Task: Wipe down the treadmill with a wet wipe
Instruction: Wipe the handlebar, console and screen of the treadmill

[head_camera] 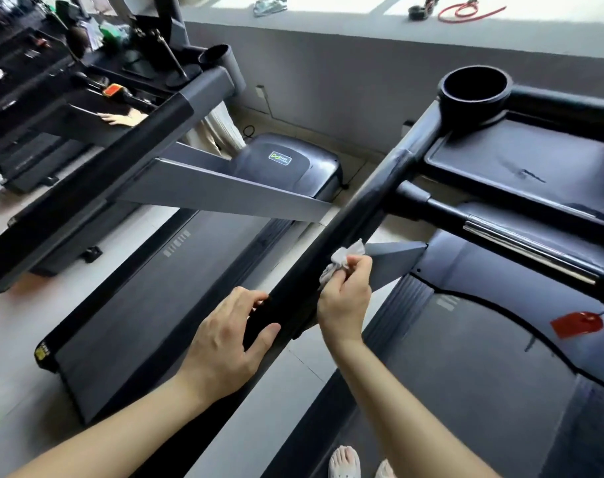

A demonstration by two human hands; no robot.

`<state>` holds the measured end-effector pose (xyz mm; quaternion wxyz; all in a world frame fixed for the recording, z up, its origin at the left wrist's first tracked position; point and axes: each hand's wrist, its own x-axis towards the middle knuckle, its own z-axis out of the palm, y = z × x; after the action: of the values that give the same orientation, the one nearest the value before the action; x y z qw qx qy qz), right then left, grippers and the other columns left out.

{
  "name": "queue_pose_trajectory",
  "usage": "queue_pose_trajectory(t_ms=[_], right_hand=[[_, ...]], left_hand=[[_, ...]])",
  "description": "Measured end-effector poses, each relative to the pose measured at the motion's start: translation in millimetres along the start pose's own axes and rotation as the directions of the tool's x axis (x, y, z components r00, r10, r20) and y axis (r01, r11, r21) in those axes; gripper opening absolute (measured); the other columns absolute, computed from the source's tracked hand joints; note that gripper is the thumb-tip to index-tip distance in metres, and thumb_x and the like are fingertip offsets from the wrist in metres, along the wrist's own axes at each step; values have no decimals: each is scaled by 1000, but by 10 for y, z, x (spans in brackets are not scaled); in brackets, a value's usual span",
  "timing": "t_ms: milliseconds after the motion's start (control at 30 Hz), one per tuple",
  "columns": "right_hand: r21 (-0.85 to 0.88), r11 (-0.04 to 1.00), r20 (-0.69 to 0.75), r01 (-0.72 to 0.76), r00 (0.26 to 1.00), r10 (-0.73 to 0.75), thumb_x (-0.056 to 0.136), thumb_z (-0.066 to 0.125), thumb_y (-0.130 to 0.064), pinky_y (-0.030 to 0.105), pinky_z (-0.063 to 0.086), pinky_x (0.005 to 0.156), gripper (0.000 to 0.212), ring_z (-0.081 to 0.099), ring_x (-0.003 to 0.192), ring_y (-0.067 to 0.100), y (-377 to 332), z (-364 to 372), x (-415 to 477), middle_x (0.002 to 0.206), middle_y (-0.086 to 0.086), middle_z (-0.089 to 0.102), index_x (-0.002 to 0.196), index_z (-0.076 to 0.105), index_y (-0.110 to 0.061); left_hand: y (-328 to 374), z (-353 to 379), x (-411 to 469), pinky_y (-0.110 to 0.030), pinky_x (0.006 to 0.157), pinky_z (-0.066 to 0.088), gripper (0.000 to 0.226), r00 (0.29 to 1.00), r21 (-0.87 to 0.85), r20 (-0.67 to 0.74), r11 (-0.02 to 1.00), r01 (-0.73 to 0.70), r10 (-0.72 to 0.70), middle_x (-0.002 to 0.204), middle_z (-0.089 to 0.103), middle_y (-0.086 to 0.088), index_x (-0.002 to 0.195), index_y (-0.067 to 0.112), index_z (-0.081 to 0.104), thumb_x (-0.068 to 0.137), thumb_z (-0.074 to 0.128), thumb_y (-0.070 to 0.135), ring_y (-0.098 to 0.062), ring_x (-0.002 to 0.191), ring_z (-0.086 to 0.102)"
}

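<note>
I stand on a dark treadmill (466,357), its black left handrail (355,215) running diagonally up to the console. My left hand (228,339) grips the lower end of that handrail, thumb over the top. Just above it, my right hand (345,294) pinches a crumpled white wet wipe (342,258) and holds it against the right side of the rail. A round cup holder (474,86) sits at the rail's upper end.
A second treadmill (176,270) stands to the left, with another person's hand (121,119) on its console. A red safety tag (576,324) lies on my treadmill's deck. A grey ledge (362,32) runs along the back. My white shoes (345,462) show at the bottom.
</note>
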<state>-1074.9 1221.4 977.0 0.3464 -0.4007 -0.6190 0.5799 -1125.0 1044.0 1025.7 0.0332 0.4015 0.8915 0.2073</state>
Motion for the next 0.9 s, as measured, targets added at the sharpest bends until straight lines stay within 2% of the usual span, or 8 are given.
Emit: queue_pose_trajectory(t_ms=[167, 267, 400, 500, 633, 700, 800, 900], right_hand=[[28, 943, -195, -333, 923, 331, 102, 49, -11, 18, 34, 69, 10, 56, 79, 20, 6, -58, 1162, 84, 0, 58, 100, 56, -5], [53, 938, -215, -343, 913, 346, 101, 50, -13, 22, 38, 70, 16, 60, 84, 22, 88, 38, 864, 85, 2, 63, 98, 62, -3], [85, 945, 5, -316, 948, 317, 101, 49, -9, 21, 47, 62, 11, 60, 73, 14, 212, 47, 29, 84, 2, 65, 95, 58, -7], [24, 950, -49, -310, 949, 311, 101, 50, -9, 29, 45, 71, 9, 55, 72, 11, 222, -30, 604, 81, -4, 61, 94, 56, -7], [116, 911, -87, -397, 909, 407, 92, 49, 1, 23, 43, 75, 14, 55, 89, 23, 219, -96, 1444, 101, 8, 61, 100, 54, -10], [89, 935, -24, -344, 938, 347, 95, 44, 4, 12, 40, 64, 17, 52, 79, 17, 300, -59, 1242, 89, 1, 58, 104, 52, -8], [49, 989, 138, -141, 981, 133, 101, 44, 0, 14, 40, 64, 10, 55, 72, 0, 434, -159, 621, 83, -9, 56, 101, 48, -10], [35, 994, 350, 105, 930, -111, 99, 45, 3, 13, 37, 59, 19, 52, 63, 4, 630, -284, 246, 76, -14, 54, 100, 47, -15]], left_hand=[[14, 8, 12, -32, 85, 52, 45, 999, 89, 28, 996, -25, 22, 112, 54, 14, 128, 23, 52, 94, 52, 52, -6, 99, 55], [74, 27, 79, -36, 90, 53, 55, 998, 150, 46, 988, -41, 34, 118, 56, 10, 139, 20, 49, 93, 49, 51, -13, 105, 58], [242, 222, 198, -38, 89, 54, 64, 1000, 215, -4, 977, 0, 1, 121, 54, 3, 146, 15, 41, 92, 53, 48, -18, 106, 59], [277, 300, 199, -39, 87, 55, 70, 1000, 319, -7, 948, -16, 20, 121, 54, -1, 149, 11, 38, 92, 59, 46, -21, 102, 59], [314, 304, 160, -45, 96, 50, 66, 997, 390, -83, 920, 28, 5, 127, 54, -7, 146, 8, 48, 93, 63, 43, -27, 111, 58], [436, 364, 99, -47, 96, 46, 55, 977, 392, -209, 913, 115, -33, 128, 52, -12, 137, 7, 58, 90, 72, 32, -29, 112, 56], [766, 541, -113, -38, 84, 46, 28, 903, 236, -425, 955, 178, -63, 109, 58, -11, 112, 4, 71, 88, 72, 20, -23, 94, 56], [959, 867, -341, -25, 67, 48, 14, 919, 24, -368, 987, 161, -141, 82, 61, 5, 89, 12, 70, 95, 61, 20, -11, 71, 56]])
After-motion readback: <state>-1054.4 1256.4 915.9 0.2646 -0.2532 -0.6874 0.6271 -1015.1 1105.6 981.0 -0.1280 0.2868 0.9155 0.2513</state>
